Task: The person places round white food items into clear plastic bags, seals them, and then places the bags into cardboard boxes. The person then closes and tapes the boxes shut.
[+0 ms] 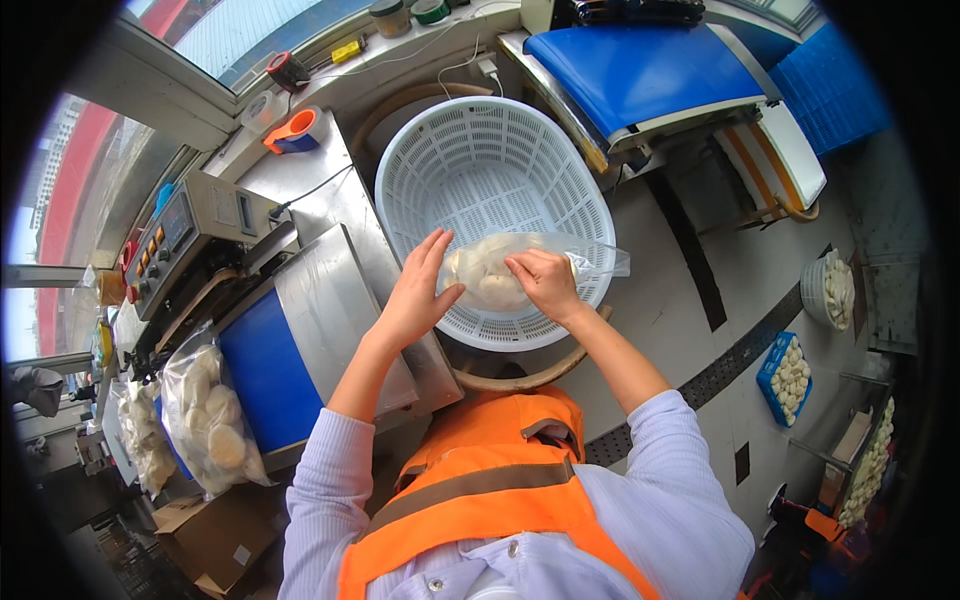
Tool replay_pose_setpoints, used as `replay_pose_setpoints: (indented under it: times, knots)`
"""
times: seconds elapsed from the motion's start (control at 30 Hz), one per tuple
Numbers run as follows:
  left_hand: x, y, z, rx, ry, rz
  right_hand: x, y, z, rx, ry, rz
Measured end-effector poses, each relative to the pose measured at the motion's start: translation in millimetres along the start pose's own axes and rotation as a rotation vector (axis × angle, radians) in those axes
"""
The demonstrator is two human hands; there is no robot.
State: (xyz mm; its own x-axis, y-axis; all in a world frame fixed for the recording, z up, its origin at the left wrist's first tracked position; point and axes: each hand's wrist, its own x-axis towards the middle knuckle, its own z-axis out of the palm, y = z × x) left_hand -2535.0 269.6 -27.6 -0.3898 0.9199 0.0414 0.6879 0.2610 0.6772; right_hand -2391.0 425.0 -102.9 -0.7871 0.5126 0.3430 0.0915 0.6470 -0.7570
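A clear plastic bag of pale, round dough pieces is over the near side of a white perforated plastic basket. My right hand has its fingers closed on the upper side of the bag. The bag's loose end sticks out to the right past the basket rim. At the bag's left end is my left hand, fingers and thumb apart; whether it presses on the plastic I cannot tell. The basket floor beyond the bag shows bare slotted plastic.
Left stands a bag-sealing machine with a blue conveyor belt bearing filled bags. A tape dispenser sits behind it. Another blue conveyor is at upper right. A blue crate of dough pieces stands on the floor.
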Motion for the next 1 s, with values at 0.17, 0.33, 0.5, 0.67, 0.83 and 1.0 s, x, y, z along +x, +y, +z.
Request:
replay_pose_setpoints:
  times: [0.17,0.33,0.5,0.67,0.83,1.0]
  knots:
    - [14.3,55.5,-59.3,-0.379,-0.068,0.195,49.7,-144.3,-82.7,-0.181,0.056,-0.605]
    - [-52.3,113.7,-160.9,-0.605,0.32,0.505,68.0,-286.9,-120.8,-0.376,0.162,-1.095]
    - [-110.1,115.2,-191.5,-1.013,1.044,0.424,60.6,-349.9,-119.3,-0.06,0.829,-1.354]
    - [-146.7,62.0,-164.5,-1.173,1.057,0.34,16.7,-245.0,-130.7,0.173,0.937,-0.7]
    - [-193.4,12.8,-177.4,-1.149,1.174,0.276,-23.7,-189.4,-15.9,0.771,0.21,-0.085]
    - [-210.8,-1.1,-189.3,-1.148,1.141,0.285,-3.8,-211.4,20.6,0.864,0.155,0.05]
